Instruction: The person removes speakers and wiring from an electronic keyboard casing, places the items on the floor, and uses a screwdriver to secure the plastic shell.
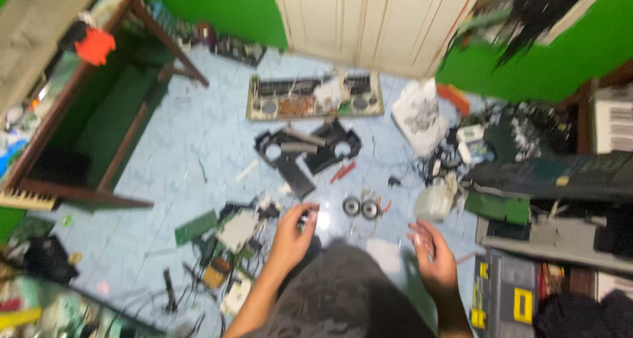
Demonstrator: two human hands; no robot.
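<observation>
We are looking down, through a blurred view, at a pale blue tiled floor point(198, 147) strewn with dismantled electronics. Our left hand point(293, 236) is curling its fingers around a small dark part point(304, 221), pinching it just above our knee; what kind of part it is we cannot tell through the blur. Our right hand point(432, 255) is hovering with fingers spread loosely and holding nothing, palm turned inward, just beside a white scrap point(384, 253) lying on the floor. Between the two hands, a little further out, a pair of small round speakers point(361, 207) is sitting side by side. Left of the left hand we are noting a green circuit board point(196, 226) and a heap of boards and wires point(231, 246). Further away black plastic housing pieces point(310, 150) are lying in a pile, with a red tool point(343, 172) near their right edge, and beyond them a long beige keyboard chassis point(313, 97) is resting opened near the white door point(376, 22). A white plastic bag point(419, 114) is standing right of the chassis, and a milky plastic jug point(435, 203) is sitting near the right hand. At far right a dark keyboard body point(554, 176) is lying across clutter, above a black and yellow toolbox point(504, 298). At left a wooden stand point(99, 127) is standing against the green wall point(217, 8).
</observation>
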